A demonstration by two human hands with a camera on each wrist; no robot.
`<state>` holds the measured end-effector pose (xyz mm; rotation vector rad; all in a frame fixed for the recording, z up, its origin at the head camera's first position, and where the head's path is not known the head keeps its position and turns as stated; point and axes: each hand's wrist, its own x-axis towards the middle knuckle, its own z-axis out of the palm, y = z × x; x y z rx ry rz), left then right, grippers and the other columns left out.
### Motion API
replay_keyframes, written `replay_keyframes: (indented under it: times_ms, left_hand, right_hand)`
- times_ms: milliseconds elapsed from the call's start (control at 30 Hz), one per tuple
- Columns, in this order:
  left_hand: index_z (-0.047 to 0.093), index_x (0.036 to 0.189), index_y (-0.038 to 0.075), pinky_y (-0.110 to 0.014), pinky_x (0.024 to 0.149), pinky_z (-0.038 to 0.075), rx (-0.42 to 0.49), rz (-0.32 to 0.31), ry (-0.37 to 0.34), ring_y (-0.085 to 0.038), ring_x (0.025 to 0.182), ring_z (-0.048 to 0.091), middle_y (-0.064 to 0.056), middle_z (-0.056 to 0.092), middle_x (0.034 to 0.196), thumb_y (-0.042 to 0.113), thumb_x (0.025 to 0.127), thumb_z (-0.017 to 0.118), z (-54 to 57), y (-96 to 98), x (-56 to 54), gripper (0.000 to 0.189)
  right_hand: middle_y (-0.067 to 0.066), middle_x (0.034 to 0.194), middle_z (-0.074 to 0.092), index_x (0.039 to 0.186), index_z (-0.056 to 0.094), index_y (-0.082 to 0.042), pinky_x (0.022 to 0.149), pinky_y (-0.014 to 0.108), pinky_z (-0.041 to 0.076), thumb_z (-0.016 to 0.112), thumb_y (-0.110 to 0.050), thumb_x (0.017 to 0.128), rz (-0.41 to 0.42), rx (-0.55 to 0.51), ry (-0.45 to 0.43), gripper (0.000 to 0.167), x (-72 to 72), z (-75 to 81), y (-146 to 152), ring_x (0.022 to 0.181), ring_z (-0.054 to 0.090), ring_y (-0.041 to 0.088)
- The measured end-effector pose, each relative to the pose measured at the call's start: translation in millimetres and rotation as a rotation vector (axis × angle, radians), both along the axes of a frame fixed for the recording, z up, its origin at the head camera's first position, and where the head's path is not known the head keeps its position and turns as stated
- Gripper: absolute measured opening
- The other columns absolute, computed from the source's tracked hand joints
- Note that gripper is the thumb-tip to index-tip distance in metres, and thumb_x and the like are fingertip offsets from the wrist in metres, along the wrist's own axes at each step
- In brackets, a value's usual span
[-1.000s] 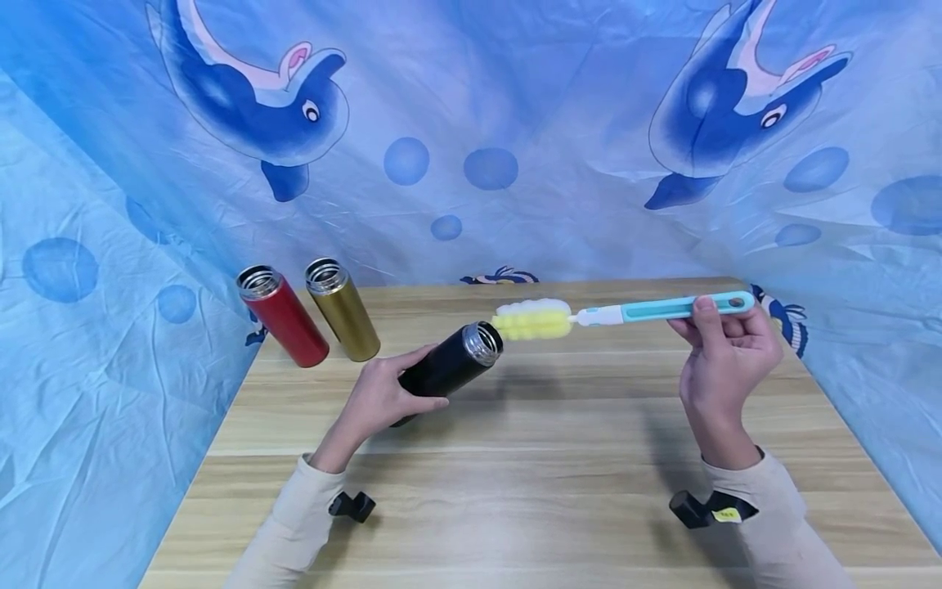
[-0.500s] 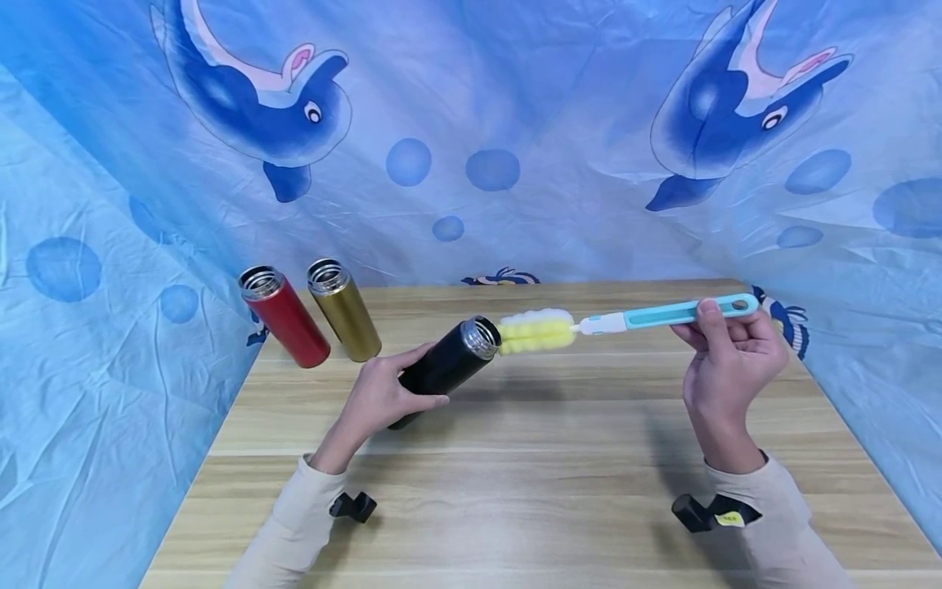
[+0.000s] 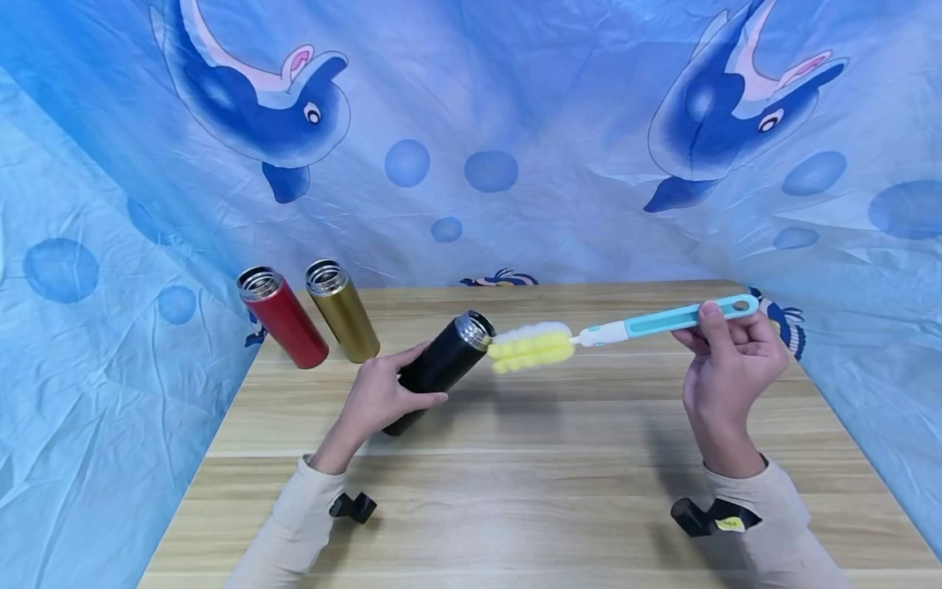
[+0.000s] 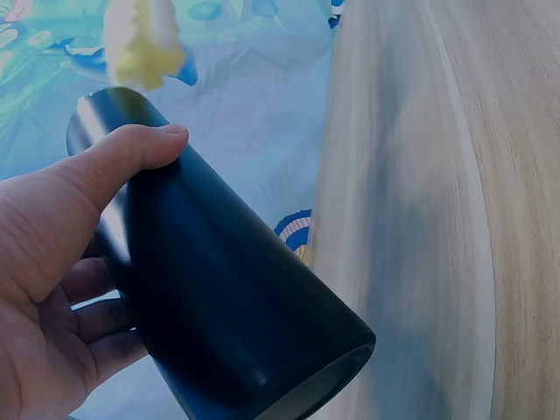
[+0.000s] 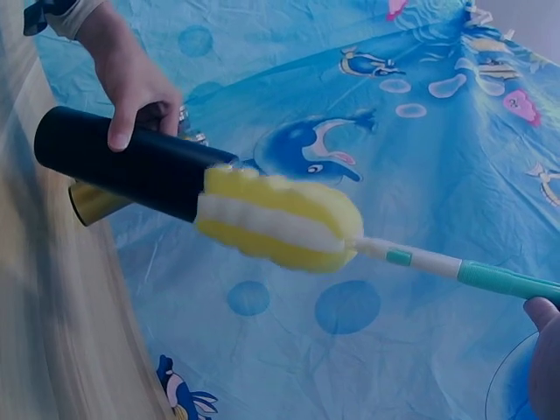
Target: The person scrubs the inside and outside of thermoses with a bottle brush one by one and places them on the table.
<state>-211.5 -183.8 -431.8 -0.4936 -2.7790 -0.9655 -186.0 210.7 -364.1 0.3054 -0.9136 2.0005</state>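
My left hand (image 3: 386, 393) grips a black thermos bottle (image 3: 441, 360) round its body, tilted with its steel-rimmed mouth up and to the right. In the left wrist view the thumb lies across the bottle (image 4: 210, 262), whose base points down. My right hand (image 3: 732, 368) pinches the turquoise handle of a bottle brush (image 3: 666, 319). The yellow and white sponge head (image 3: 531, 348) sits right by the bottle's mouth. From the right wrist view, the sponge head (image 5: 280, 219) overlaps the mouth end; whether its tip touches the rim I cannot tell.
A red bottle (image 3: 287, 323) and a gold bottle (image 3: 344, 315) stand uncapped at the back left of the wooden table (image 3: 515, 507). Behind and along both sides hangs a blue dolphin-print sheet (image 3: 574, 106).
The black bottle has tipped a little more upright, its mouth shifting slightly left. The brush's sponge head has swung lower, so the brush slants down to the left. Both holds stay the same.
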Motion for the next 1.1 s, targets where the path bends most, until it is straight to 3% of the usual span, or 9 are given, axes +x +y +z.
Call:
replay_keyframes:
  times_ms: [167,367,667,933,1100]
  left_hand:
    - [0.065,0.139,0.014,-0.044,0.079,0.058,0.017,-0.007,-0.019,-0.025,0.098,0.07,-0.012,0.072,0.123,0.051,0.07,0.092,-1.6,1.7,0.7,0.082]
    - [0.066,0.137,0.013,-0.046,0.086,0.06,0.109,-0.035,-0.06,-0.026,0.107,0.071,-0.01,0.07,0.129,0.049,0.07,0.092,-4.2,1.1,-0.1,0.081]
    - [0.065,0.138,0.011,-0.044,0.087,0.061,0.238,-0.04,-0.206,-0.024,0.103,0.073,-0.011,0.07,0.129,0.053,0.071,0.09,-6.2,3.8,-0.7,0.083]
    - [0.068,0.132,0.007,-0.042,0.089,0.06,0.452,-0.055,-0.401,-0.025,0.102,0.074,-0.012,0.072,0.123,0.035,0.076,0.091,-9.0,8.8,-0.7,0.067]
    - [0.068,0.131,0.004,-0.042,0.089,0.06,0.49,-0.068,-0.43,-0.026,0.103,0.073,-0.013,0.072,0.121,0.031,0.077,0.09,-10.0,12.4,-1.0,0.064]
  right_hand:
    - [0.027,0.076,0.068,0.094,0.055,0.026,0.057,0.034,0.06,0.069,0.017,0.086,0.026,-0.017,0.0,0.018,-0.4,-0.3,0,0.065,0.074,0.03]
    - [0.027,0.076,0.068,0.095,0.055,0.026,0.058,0.033,0.06,0.069,0.017,0.086,0.011,-0.008,0.0,0.019,-2.2,-2.5,0,0.065,0.074,0.03]
    - [0.028,0.076,0.068,0.095,0.055,0.026,0.059,0.034,0.061,0.071,0.017,0.085,0.005,-0.036,0.012,0.021,-4.5,-3.8,1,0.065,0.074,0.03]
    - [0.026,0.078,0.068,0.096,0.055,0.024,0.062,0.034,0.06,0.069,0.015,0.088,0.028,-0.031,-0.013,0.018,-3.8,-5.6,0,0.07,0.075,0.031]
    - [0.026,0.078,0.067,0.095,0.055,0.023,0.063,0.035,0.06,0.066,0.017,0.089,0.044,-0.052,-0.013,0.015,-4.8,-6.4,-1,0.071,0.075,0.032]
